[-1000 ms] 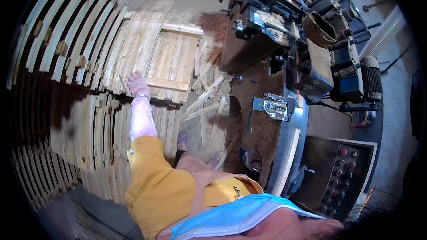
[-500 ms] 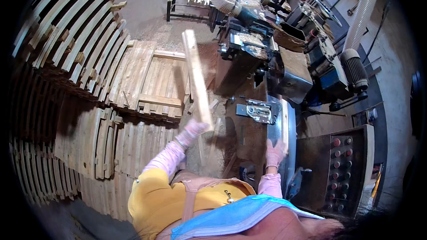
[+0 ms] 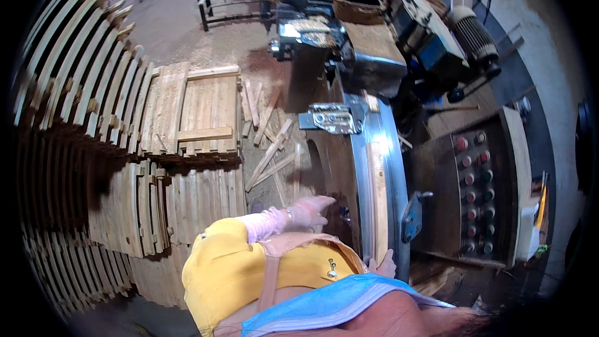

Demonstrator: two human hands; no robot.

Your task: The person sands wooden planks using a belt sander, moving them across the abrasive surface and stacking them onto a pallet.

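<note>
Plank (image 3: 379, 196), straight pale wood, not yet under brown metal housing (image 3: 372, 42) at twelve o'clock; your right hand (image 3: 385, 265) touches it, grip unclear; left hand (image 3: 306, 211) loosely open, empty.

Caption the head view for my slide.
Right grip at the near end of a board, left grip empty beside machine.

The metal bed (image 3: 397, 181) carries a long strip of wood (image 3: 379, 206) lying along its length. Left of the bed, the floor (image 3: 178, 28) holds loose sticks (image 3: 270, 173) — some crossing one another — and, farther left, stacked boards (image 3: 206, 103).
</note>
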